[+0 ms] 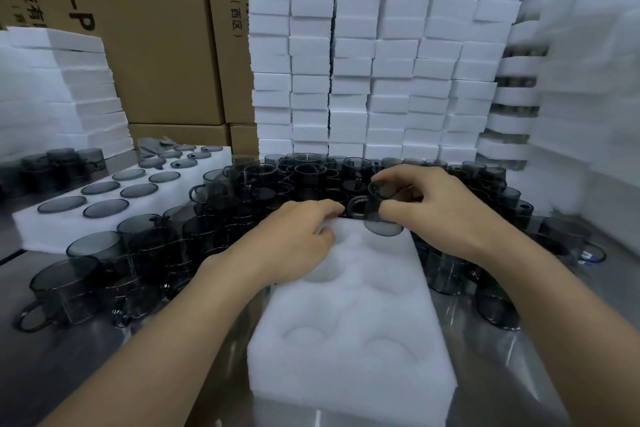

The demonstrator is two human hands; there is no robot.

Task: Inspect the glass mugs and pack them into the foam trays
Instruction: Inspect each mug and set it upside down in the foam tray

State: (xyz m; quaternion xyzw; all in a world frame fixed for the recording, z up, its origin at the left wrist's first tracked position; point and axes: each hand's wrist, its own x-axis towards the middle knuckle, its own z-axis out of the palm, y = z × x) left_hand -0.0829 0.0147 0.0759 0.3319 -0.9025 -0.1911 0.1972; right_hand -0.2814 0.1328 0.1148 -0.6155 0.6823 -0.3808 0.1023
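Observation:
A white foam tray [349, 350] with round empty pockets lies in front of me on the steel table. My right hand [436, 208] grips a smoky grey glass mug [375, 213], tilted, handle to the left, over the tray's far right pocket. My left hand [294, 239] rests flat on the tray's far left part, fingertips near the mug's handle. Several more grey mugs [138, 253] stand crowded around and behind the tray.
A filled foam tray [114, 215] with mugs bottom up sits at the left. Tall stacks of white foam trays [363, 62] rise behind, more at the right [588, 80] and left [62, 87]. Cardboard boxes [156, 28] stand at the back left.

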